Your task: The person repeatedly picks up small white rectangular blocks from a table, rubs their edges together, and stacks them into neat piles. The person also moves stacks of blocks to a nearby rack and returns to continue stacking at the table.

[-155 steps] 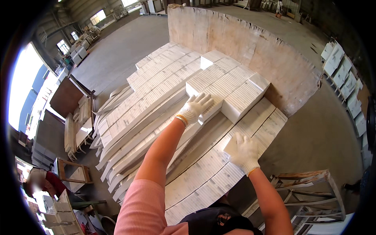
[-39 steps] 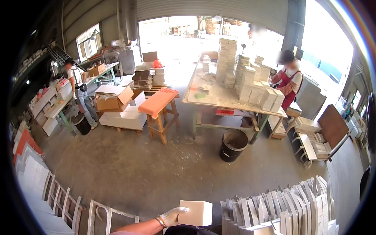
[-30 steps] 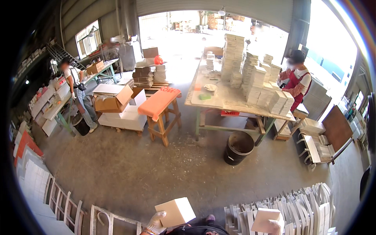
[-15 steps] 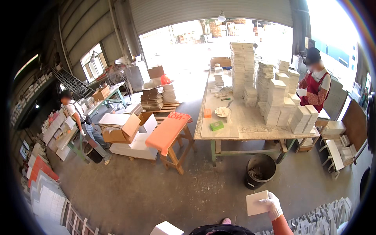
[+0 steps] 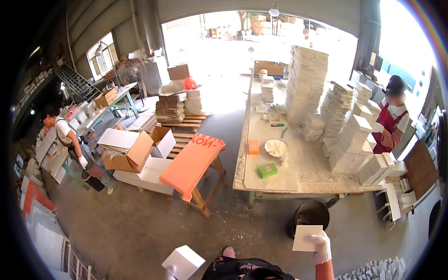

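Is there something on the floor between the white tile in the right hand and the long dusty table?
Yes. A round black bucket stands on the floor just above the white tile held by the right hand, by the near edge of the table.

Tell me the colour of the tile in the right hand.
White: the square tile held by the gloved right hand, seen in the head view.

We held a white square tile [image 5: 305,237] in our gloved right hand [image 5: 321,246] and another white tile [image 5: 184,262] in our left hand [image 5: 171,272] at the lower edge. Ahead stood a dusty worktable [image 5: 298,175] stacked with white tiles [image 5: 305,84], a black bucket [image 5: 311,215] beneath it, and an orange-draped sawhorse [image 5: 192,165].
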Available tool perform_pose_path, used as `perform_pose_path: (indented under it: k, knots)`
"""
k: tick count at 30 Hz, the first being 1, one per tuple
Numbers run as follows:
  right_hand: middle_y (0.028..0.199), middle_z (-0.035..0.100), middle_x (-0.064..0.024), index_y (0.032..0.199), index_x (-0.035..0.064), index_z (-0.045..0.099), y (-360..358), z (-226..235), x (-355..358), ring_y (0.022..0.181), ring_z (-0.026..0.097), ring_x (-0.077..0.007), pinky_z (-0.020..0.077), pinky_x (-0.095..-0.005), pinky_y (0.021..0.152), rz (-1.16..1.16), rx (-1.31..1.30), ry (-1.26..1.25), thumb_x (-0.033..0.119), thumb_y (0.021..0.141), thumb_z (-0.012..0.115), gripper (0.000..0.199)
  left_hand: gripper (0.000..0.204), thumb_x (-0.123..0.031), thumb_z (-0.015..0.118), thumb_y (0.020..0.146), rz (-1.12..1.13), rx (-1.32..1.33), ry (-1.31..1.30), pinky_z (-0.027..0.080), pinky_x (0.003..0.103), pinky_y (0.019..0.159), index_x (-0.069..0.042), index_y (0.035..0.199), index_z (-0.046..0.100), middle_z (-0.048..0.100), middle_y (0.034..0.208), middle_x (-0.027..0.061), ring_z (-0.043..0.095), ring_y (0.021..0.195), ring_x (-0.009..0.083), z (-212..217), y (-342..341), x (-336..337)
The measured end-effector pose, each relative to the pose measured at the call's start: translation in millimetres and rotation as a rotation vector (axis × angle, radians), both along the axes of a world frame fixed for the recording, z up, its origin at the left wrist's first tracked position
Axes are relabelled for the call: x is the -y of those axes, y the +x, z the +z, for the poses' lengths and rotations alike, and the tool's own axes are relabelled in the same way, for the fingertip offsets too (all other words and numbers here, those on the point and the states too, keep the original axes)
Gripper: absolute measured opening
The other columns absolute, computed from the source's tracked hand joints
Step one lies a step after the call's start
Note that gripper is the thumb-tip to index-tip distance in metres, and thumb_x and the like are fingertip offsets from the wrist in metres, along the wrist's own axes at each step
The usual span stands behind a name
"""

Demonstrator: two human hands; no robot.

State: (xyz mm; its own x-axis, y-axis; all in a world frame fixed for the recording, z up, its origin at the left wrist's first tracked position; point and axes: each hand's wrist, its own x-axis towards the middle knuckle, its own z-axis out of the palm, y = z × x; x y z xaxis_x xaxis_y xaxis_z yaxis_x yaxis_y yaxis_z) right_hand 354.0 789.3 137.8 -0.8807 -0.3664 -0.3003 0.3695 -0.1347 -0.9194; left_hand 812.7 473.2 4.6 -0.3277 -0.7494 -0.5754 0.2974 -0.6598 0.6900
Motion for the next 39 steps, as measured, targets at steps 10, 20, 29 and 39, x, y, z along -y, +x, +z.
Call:
perform_pose_path:
  k: [10,20,29,39]
  knots:
    - [0.104,0.068,-0.0083,0.12,0.0005,0.062,-35.9,-35.5,18.9,0.092,0.068,-0.022,0.0571,-0.0348,0.081,-0.379,0.03,-0.003,0.02,0.076,0.067,0.048,0.067,-0.033,0.081,0.078,-0.237,-0.185,-0.109,0.054,0.047,0.096,-0.004,0.132,0.055,0.066,0.12,0.0117,0.065,0.11,0.0299,64.1,-233.4,203.2]
    - [0.109,0.068,-0.0126,0.124,-0.0014,0.061,-118.9,-3.9,81.1,0.096,0.067,-0.0224,0.0558,-0.0347,0.084,-0.402,0.044,-0.095,0.019,0.089,0.067,0.041,0.069,-0.027,0.082,0.076,-0.456,-0.23,-0.196,0.058,0.046,0.095,-0.005,0.134,0.052,0.064,0.121,0.0123,0.064,0.114,0.0301,103.3,-469.8,303.5]
    - [0.108,0.067,-0.0128,0.126,-0.0026,0.058,-87.2,26.8,132.7,0.095,0.067,-0.0243,0.058,-0.0362,0.08,-0.75,0.043,0.049,0.017,0.087,0.066,0.045,0.073,-0.032,0.08,0.08,-0.988,-0.299,-0.056,0.053,0.045,0.1,-0.006,0.14,0.048,0.062,0.129,0.0103,0.061,0.12,0.0272,98.4,-698.1,352.1]
    - [0.107,0.064,-0.0119,0.126,-0.0025,0.056,-15.9,44.3,236.8,0.093,0.065,-0.0241,0.056,-0.0356,0.079,-1.186,0.116,0.091,0.017,0.086,0.067,0.046,0.054,-0.032,0.088,0.072,-1.085,-0.089,0.024,0.053,0.034,0.083,-0.005,0.114,0.068,0.07,0.107,0.0059,0.067,0.096,0.0196,11.9,-871.4,347.2]
